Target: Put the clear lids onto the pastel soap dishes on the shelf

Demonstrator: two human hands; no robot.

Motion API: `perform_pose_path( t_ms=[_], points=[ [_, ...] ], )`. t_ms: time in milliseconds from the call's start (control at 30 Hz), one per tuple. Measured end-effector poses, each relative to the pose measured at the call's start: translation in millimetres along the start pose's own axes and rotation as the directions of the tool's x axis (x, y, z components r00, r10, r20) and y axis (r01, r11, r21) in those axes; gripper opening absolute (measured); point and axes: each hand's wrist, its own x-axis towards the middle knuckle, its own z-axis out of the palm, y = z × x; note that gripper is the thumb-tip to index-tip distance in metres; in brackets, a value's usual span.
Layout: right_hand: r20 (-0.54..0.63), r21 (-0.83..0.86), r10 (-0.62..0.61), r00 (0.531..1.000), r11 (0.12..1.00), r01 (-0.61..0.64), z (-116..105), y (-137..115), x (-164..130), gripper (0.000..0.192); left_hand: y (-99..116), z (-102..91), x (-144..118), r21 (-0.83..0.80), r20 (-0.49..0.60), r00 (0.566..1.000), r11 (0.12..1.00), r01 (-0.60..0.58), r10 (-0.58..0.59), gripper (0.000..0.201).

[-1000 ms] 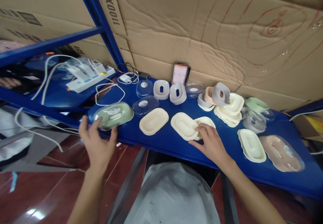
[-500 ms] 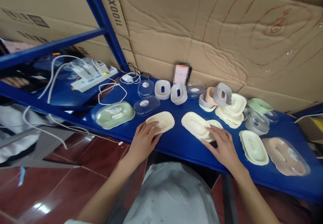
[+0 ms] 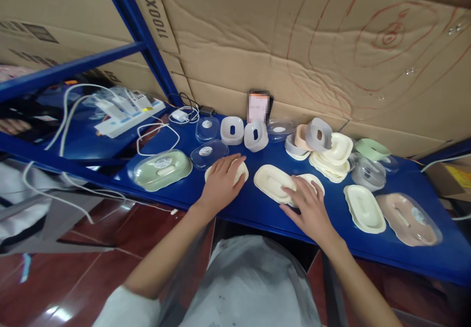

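Two hands lie flat on cream oval trays on the blue shelf (image 3: 257, 209), head view. Left hand (image 3: 221, 184), at the green lidded dish (image 3: 162, 170) a second ago, now covers the left tray (image 3: 241, 170), fingers spread, gripping nothing. Right hand (image 3: 309, 206) stays spread on the overlapping trays (image 3: 274, 184). Their long axes run left to right, slightly slanted.

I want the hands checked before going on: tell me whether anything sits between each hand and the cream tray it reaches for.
Nothing visible does. The left hand lies flat on the left cream tray; the right hand rests on the overlapping cream trays.
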Motion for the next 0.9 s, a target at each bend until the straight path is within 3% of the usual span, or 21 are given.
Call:
perform_pose_path(
  t_ms=[167,300,467,533,600,700,800,900],
  points=[
    [0.043,0.05,-0.106,0.993,0.993,0.104,7.8,-32.7,-6.2,0.027,8.1,29.6,87.0,0.156,0.199,0.969,0.981,0.116,-0.146,0.063],
    [0.085,0.078,-0.09,0.992,0.993,0.084,5.2,-28.8,-16.6,0.037,9.1,37.2,114.0,0.179,0.272,0.946,0.975,0.132,-0.178,0.041],
    [0.079,0.071,0.034,0.996,0.997,-0.04,-1.7,16.7,-29.0,0.057,0.3,12.5,79.7,0.073,0.234,0.965,0.992,0.107,-0.121,0.039],
    [0.063,0.09,0.069,0.996,0.993,-0.074,-1.8,35.3,-31.9,0.06,-1.7,0.0,56.6,-0.124,0.191,0.981,0.992,-0.008,0.031,0.042],
    [0.028,0.113,0.11,0.994,0.987,-0.112,-0.7,47.2,-32.5,0.062,-0.7,-8.6,35.9,-0.319,0.191,0.957,0.936,-0.15,0.218,0.043],
    [-0.035,0.16,0.166,0.985,0.974,-0.159,0.7,48.0,-28.8,0.065,3.7,-11.5,15.5,-0.455,0.252,0.894,0.86,-0.23,0.372,0.041],
    [-0.054,0.196,0.168,0.984,0.968,-0.155,0.3,34.1,-22.8,0.07,6.4,-6.5,5.7,-0.471,0.302,0.882,0.861,-0.191,0.361,0.041],
    [-0.038,0.187,0.09,0.995,0.979,-0.081,-0.5,17.8,-19.5,0.065,6.7,-1.6,-1.1,-0.48,0.331,0.885,0.866,-0.141,0.328,0.044]
  ],
)
